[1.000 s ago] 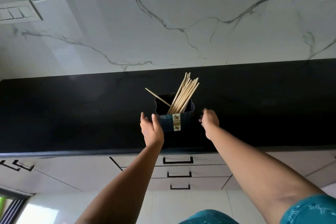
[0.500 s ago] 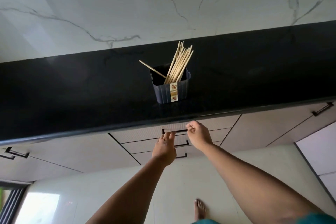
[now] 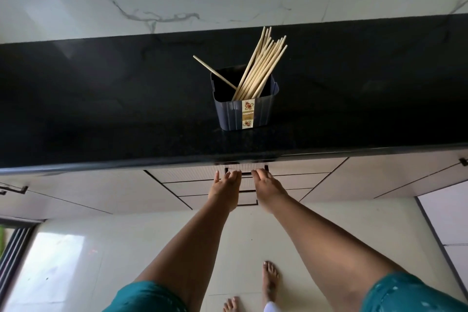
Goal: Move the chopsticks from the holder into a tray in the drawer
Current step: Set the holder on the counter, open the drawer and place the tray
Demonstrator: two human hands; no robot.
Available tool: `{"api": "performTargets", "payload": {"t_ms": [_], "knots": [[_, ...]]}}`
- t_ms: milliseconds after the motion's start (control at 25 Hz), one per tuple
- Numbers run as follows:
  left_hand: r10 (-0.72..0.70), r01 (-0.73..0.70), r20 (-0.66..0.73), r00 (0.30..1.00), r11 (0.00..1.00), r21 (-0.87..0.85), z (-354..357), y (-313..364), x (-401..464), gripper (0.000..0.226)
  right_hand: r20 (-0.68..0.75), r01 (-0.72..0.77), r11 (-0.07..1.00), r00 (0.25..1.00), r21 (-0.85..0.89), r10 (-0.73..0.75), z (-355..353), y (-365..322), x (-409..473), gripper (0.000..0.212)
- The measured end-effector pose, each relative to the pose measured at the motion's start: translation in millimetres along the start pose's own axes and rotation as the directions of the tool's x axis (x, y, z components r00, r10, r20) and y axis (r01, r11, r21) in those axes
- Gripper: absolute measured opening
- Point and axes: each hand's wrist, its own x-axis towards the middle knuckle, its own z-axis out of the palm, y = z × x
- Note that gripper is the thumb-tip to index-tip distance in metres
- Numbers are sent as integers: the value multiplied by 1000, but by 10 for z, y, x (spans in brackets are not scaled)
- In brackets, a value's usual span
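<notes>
Both hands reach the top drawer [image 3: 202, 177] handle [image 3: 246, 173] under the worktop [image 3: 101, 109]: left hand [image 3: 225, 186] and right hand [image 3: 266, 185] have fingertips at it; grip unclear. Beyond them, chopsticks [image 3: 260, 68] stand in the holder [image 3: 244, 111].

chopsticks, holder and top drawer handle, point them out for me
chopsticks [image 3: 258, 68]: head view, middle of the leaning bundle
holder [image 3: 233, 115]: head view, ribbed front wall
top drawer handle [image 3: 246, 173]: head view, bar between the hands

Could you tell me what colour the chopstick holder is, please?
Dark blue holder, with a patterned label strip; head view.
</notes>
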Motion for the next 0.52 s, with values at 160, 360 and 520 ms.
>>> {"api": "performTargets", "payload": {"t_ms": [160,360,520], "knots": [[-28,27,-21,999,1000,-5,-83,71,40,76,97,-74,997,992,-4,74,-146,-100,161,65],[-18,16,-17,1000,997,-70,-36,103,-118,81,103,-82,996,991,-20,84,-57,-130,-2,57],[1,0,9,1000,998,-70,60,142,-364,88,65,-95,992,993,-81,100,21,-188,-219,63]]}}
